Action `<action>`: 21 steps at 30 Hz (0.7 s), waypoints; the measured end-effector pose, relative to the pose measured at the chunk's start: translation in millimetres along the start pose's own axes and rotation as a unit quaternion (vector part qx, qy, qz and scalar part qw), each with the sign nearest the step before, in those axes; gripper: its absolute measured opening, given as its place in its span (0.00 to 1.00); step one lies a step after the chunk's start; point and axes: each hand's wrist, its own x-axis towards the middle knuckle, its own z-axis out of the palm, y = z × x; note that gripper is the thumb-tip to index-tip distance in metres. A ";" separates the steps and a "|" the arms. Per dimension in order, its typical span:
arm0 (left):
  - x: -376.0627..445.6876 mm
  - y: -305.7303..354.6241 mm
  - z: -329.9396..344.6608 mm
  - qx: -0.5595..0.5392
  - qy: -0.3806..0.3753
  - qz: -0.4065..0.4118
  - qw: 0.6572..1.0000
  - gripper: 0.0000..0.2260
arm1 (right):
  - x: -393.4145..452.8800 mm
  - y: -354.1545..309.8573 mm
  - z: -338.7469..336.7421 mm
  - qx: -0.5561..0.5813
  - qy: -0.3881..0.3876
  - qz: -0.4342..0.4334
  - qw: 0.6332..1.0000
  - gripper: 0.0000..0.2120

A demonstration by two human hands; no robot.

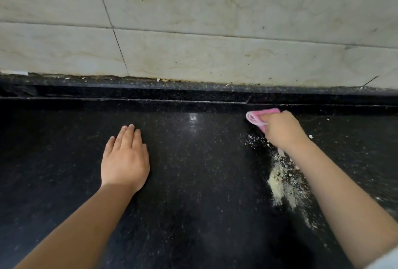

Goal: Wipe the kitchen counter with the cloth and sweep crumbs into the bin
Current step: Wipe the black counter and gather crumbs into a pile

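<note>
I see the soft pink cloth (257, 118) bunched in my right hand (282, 130), fingers clamped round it, pressed to the far right of the glossy black speckled counter (193, 182) just beside its raised back ledge. Pale, powdery crumbs (284, 184) trail nearward beneath that forearm. My left hand (125, 161) lies flat and empty, fingers together, well apart to the left, below stained marbled wall tiles (215, 31).

Place: a home kitchen, lived-in.
Counter: polished black speckled stone counter (193, 182) with a raised back ledge.
Wall: pale marbled tiles (215, 31), stained and spattered.
Mess: crumbs (282, 182) scattered on it.
</note>
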 end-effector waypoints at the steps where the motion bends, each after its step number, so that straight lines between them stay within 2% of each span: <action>1: 0.2 1.3 -1.5 0.014 -0.007 -0.002 1.000 0.22 | -11.5 6.6 -6.2 -0.013 -0.033 -0.030 0.999 0.14; 4: -2.9 7.2 -3.7 0.034 -0.015 0.010 0.999 0.23 | -44.3 24.3 -27.3 0.041 -0.120 -0.075 0.989 0.13; 7: -8.0 25.6 -3.1 0.017 -0.016 0.045 0.999 0.23 | -45.8 39.2 -34.3 0.119 -0.043 -0.040 0.991 0.13; 10: -11.2 55.2 3.7 -0.009 -0.009 0.088 0.996 0.23 | -11.1 50.3 -19.5 0.107 0.035 0.017 0.994 0.15; 12: -10.3 79.3 7.6 -0.035 0.011 0.109 0.993 0.25 | 13.4 52.2 -4.8 0.095 0.060 0.080 0.990 0.15; 14: -9.4 98.0 14.8 -0.043 0.006 0.122 0.992 0.26 | 28.1 53.9 8.4 0.075 0.052 0.101 0.991 0.12; 17: -8.3 109.0 30.8 -0.023 -0.024 0.100 0.994 0.23 | 21.8 56.1 12.7 0.031 -0.001 0.039 0.999 0.13; 19: -8.8 108.6 34.6 -0.017 0.000 0.097 0.995 0.27 | -0.6 59.4 1.4 0.027 -0.082 -0.022 0.996 0.13; 21: -7.4 109.0 35.2 -0.003 -0.004 0.095 0.995 0.29 | -29.2 61.9 -19.7 0.072 -0.191 -0.052 0.978 0.12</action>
